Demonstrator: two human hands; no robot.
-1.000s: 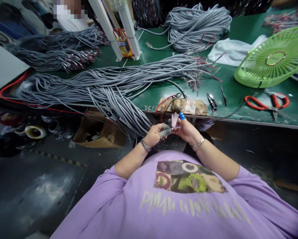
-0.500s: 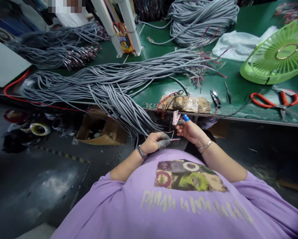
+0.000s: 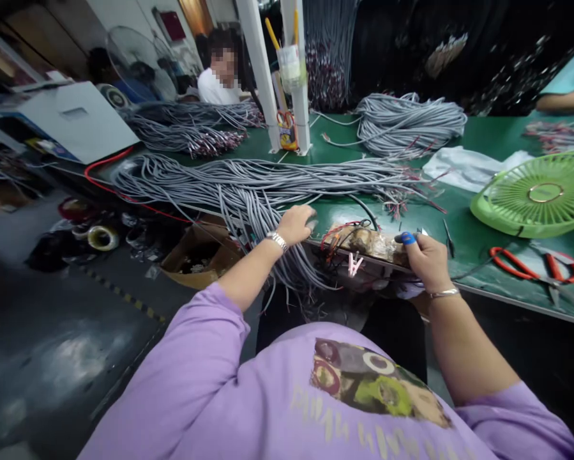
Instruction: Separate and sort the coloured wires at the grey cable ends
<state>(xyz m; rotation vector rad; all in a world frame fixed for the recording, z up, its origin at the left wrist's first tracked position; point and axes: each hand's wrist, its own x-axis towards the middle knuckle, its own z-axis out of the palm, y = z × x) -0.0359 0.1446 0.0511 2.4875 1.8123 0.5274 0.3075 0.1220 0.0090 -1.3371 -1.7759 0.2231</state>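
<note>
My left hand [image 3: 295, 226] reaches over the hanging bend of the grey cable bundle [image 3: 253, 207], fingers apart and slightly blurred, holding nothing I can see. My right hand [image 3: 429, 260], with blue tape on the thumb, closes over the small wire cutters [image 3: 421, 232] at the right end of the taped block; only a bit of their tip shows. On the table edge lies that brown taped block [image 3: 375, 243] with red and black wires. A pink clip [image 3: 354, 264] hangs at its front. Cut cable ends dangle below the edge.
Red-handled scissors [image 3: 511, 263], a thin dark tool [image 3: 448, 237] and a green fan [image 3: 540, 191] are on the right. A coiled cable bundle [image 3: 411, 124] lies behind. White posts [image 3: 303, 128] stand at the back. A person [image 3: 219, 83] sits beyond; another's arm [image 3: 567, 101] shows far right.
My hands have moved apart. The left has let go of the cable wires and risen to the bundle; the right has gone right onto the cutters. The view has tilted up.
</note>
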